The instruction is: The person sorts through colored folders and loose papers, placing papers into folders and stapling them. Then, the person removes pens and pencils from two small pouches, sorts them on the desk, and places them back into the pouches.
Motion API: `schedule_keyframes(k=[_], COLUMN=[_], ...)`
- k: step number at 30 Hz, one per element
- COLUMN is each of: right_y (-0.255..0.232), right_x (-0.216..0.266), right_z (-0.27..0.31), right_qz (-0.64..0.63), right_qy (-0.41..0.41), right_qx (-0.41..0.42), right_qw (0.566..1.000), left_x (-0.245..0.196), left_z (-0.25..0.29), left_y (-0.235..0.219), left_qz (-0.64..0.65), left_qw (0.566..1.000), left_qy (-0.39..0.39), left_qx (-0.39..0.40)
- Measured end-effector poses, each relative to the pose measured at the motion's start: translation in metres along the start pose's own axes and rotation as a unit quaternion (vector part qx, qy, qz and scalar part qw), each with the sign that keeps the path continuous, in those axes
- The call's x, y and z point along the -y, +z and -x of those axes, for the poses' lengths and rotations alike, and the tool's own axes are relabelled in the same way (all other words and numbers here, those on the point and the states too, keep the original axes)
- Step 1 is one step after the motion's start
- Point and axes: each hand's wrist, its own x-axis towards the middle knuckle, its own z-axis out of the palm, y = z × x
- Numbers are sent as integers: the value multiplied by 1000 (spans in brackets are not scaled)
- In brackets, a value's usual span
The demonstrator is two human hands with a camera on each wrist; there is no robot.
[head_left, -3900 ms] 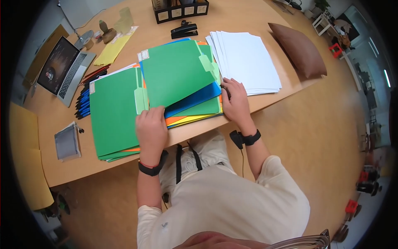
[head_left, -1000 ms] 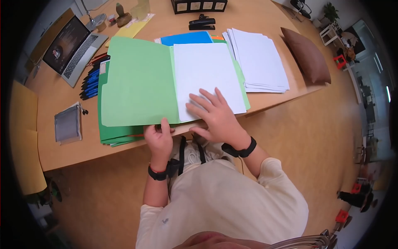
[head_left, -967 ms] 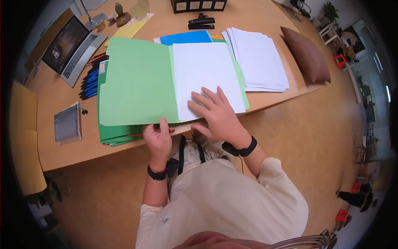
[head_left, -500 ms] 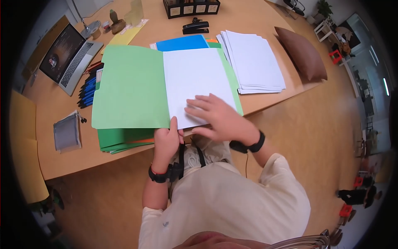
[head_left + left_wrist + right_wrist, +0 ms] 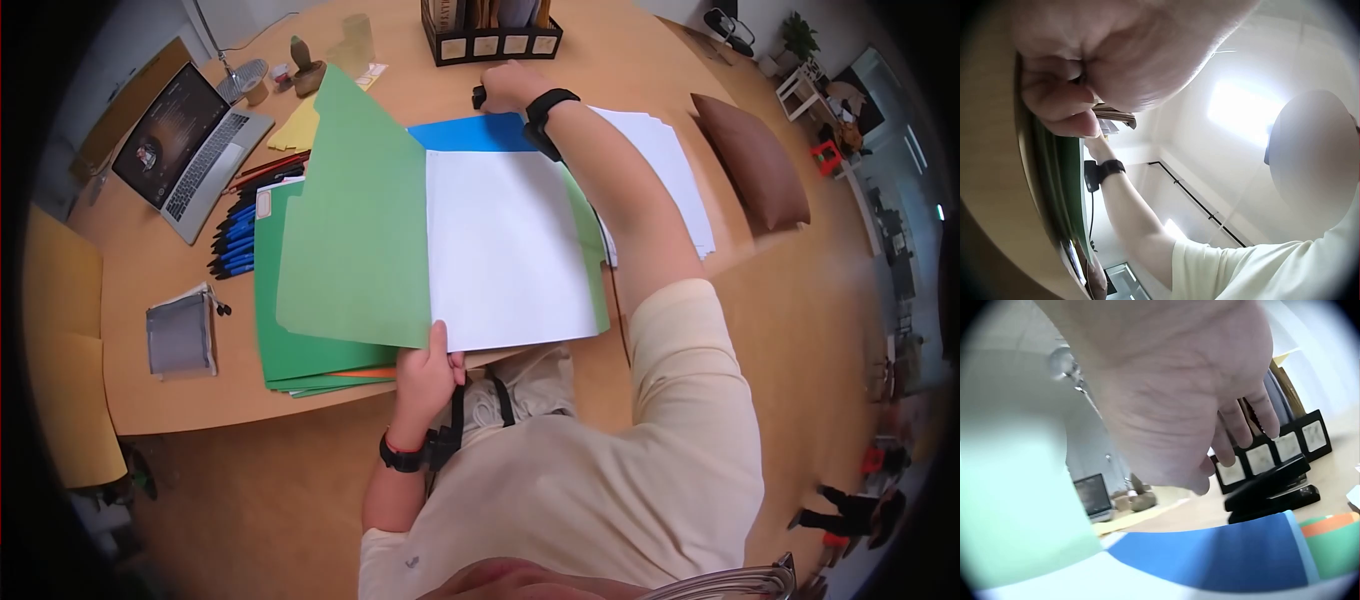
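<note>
A light green folder [image 5: 350,230] lies spread at the front of the table, its left cover raised at a slant. White paper [image 5: 510,250] rests on its right side. My left hand [image 5: 425,380] pinches the folder and paper at the bottom edge by the fold, thumb on top and the other fingers beneath. Beyond the folder, my right hand [image 5: 512,85] reaches over a black stapler [image 5: 1272,490], mostly covered by the hand in the head view. In the right wrist view, its fingers [image 5: 1232,425] extend loosely above the stapler, with a gap still showing.
A blue folder [image 5: 470,133] shows under the open one, and dark green folders [image 5: 275,330] are stacked at left. Pens [image 5: 235,240], a laptop [image 5: 190,150] and a zip pouch [image 5: 180,335] sit farther left. A black organizer [image 5: 490,45] stands behind; white sheets [image 5: 680,190] and a brown cushion [image 5: 755,165] lie right.
My right hand has left the white paper and gone forward to the stapler. The left hand has shifted to the fold and grips there; the folder's left cover has tilted up.
</note>
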Motion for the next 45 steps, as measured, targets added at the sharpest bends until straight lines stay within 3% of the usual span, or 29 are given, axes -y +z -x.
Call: schedule_keyframes(k=[1, 2, 5, 8, 10, 13, 18, 21, 25, 29, 32, 35, 41, 44, 45], right_y=[-1, 0, -2, 17, 24, 31, 3, 27, 20, 4, 9, 10, 24, 30, 31], right_x=[5, 7, 3, -11, -16, -13, 35, 53, 80, 98, 104, 106, 111, 107, 106], right_z=[-6, -7, -23, -35, -39, -47, -14, -27, -8, 14, 14, 14, 2, -9, -11], right_qz=[4, 5, 32, -95, -183, -415, -687, -681, -696, -720, -700, -703, -653, -593, -607], right_qy=[30, 29, -6, -24, -38, 35, 135, 141, 134, 185, 189, 219, 257, 288, 286], right_qx=[45, 21, 70, -71, -179, -250, -158, -150, -152, -155, -176, -177, -193, -210, -204], right_qw=[998, 999, 997, 993, 966, 874, 696, 703, 689, 650, 666, 653, 685, 722, 713], left_x=[0, 0, 0, 0, 2, 1, 5, 7, 10, 10, 9, 12, 8, 11, 13], left_z=[0, 1, 3, 2, 2, 2, 0, -2, -3, -3, -3, -4, -2, -3, -4], left_y=[1, 2, 0, -1, -2, -1, -1, -2, -1, 1, 2, 1, 2, 1, 0], left_qz=[1, 3, 13, 14, 3, 12, -7, -17, -23, -18, -15, -14, -14, -13, -11], left_qw=[1000, 1000, 1000, 1000, 1000, 1000, 1000, 1000, 999, 999, 999, 999, 999, 999, 999], left_qy=[2, 2, 3, -3, 8, -5, 4, -7, 26, 34, 37, 34, 43, 41, 43], left_qx=[-2, -4, 1, 9, 15, 12, 5, 6, 7, -1, -2, -2, 3, 3, 3])
